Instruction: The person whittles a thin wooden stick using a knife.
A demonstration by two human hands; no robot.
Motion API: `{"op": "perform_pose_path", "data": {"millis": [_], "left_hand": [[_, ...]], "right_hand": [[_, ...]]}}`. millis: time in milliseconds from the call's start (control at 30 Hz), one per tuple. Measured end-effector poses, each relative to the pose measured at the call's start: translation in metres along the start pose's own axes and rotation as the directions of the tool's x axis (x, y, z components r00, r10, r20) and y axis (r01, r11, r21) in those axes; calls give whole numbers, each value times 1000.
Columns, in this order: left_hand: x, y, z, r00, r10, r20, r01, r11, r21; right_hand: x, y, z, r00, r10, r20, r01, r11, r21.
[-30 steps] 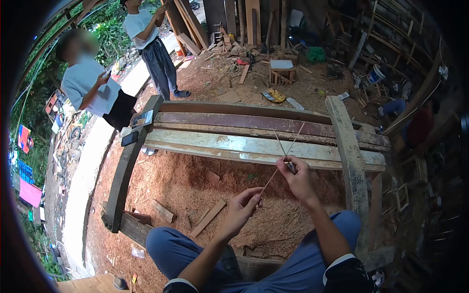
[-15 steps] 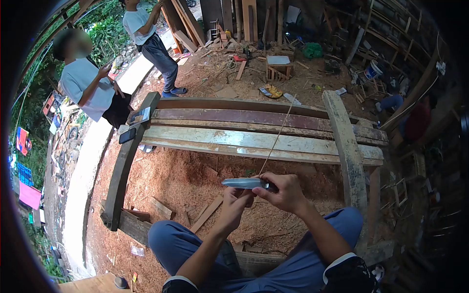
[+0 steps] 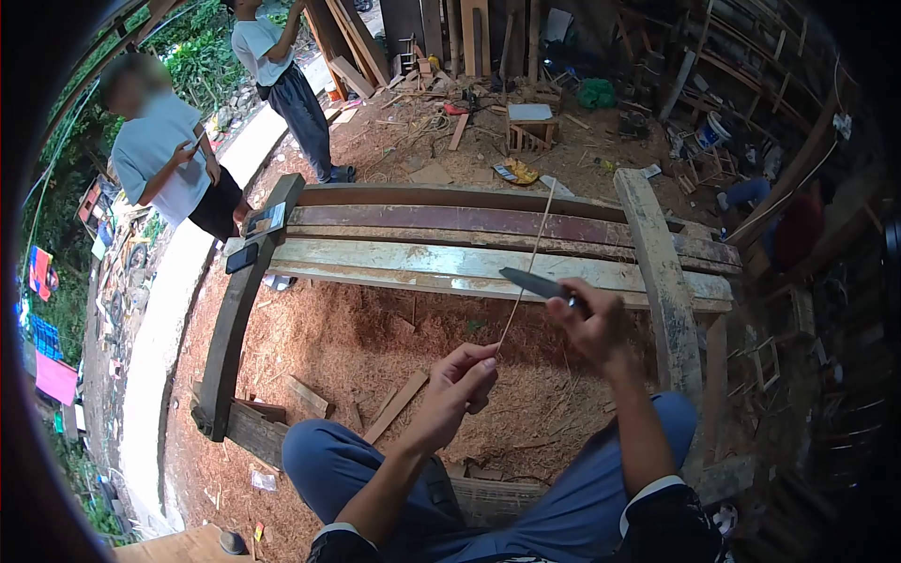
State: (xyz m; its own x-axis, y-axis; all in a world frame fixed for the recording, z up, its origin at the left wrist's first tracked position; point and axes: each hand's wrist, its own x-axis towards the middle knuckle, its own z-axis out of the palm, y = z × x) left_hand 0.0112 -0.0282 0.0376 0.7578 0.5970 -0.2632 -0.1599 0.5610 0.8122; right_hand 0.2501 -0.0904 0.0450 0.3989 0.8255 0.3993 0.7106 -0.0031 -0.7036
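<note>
Between the thumb and fingers of my left hand (image 3: 457, 392) is the lower end of a long thin wooden stick (image 3: 537, 246), which slants up and to the right over the planks. My right hand (image 3: 598, 328) is closed around the handle of a knife (image 3: 535, 283). The grey blade points up and left, and its flat crosses the stick's line in view; whether they touch I cannot tell. Both hands are above my knees, in front of the wooden bench frame (image 3: 678, 291).
Long planks (image 3: 450, 259) lie across the frame beyond my hands. A phone (image 3: 242, 258) rests on its left beam. Wood shavings (image 3: 366, 328) and offcuts (image 3: 396, 407) cover the ground. Two people (image 3: 169, 164) stand at the upper left; a white bucket (image 3: 713, 129) is at the right.
My right hand has moved up and right with the knife, away from my left hand. The blade now tilts upward. The left hand keeps the stick, and the person at left has turned slightly.
</note>
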Motion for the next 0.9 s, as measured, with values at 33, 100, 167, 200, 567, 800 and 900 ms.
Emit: {"op": "perform_pose_path", "data": {"millis": [33, 100, 167, 200, 567, 800, 900], "left_hand": [[0, -2, 1, 1000, 3, -25, -3, 1000, 13], [3, -3, 1, 997, 35, -63, -32, 998, 50], [6, -6, -1, 993, 80, -89, -71, 993, 94], [7, -10, -5, 994, 77, -72, -70, 992, 106], [0, -1, -10, 992, 122, 16, -122, 962, 246], [3, 0, -10, 996, 84, 2, -84, 995, 56], [3, 1, -13, 997, 83, -6, -83, 997, 10]], "right_hand": [[-1, -1, 1, 999, -37, 25, 37, 999, -3], [-3, -9, 3, 990, -119, 78, 119, 993, -4], [-10, -26, 9, 971, -125, 204, 131, 991, -14], [-14, -30, 18, 965, -156, 210, 152, 988, 37], [-15, -27, 39, 882, -437, 178, 425, 899, 106], [-8, -16, 34, 879, -468, 92, 471, 882, -6], [0, -10, 15, 959, -265, 98, 269, 962, -33]]}}
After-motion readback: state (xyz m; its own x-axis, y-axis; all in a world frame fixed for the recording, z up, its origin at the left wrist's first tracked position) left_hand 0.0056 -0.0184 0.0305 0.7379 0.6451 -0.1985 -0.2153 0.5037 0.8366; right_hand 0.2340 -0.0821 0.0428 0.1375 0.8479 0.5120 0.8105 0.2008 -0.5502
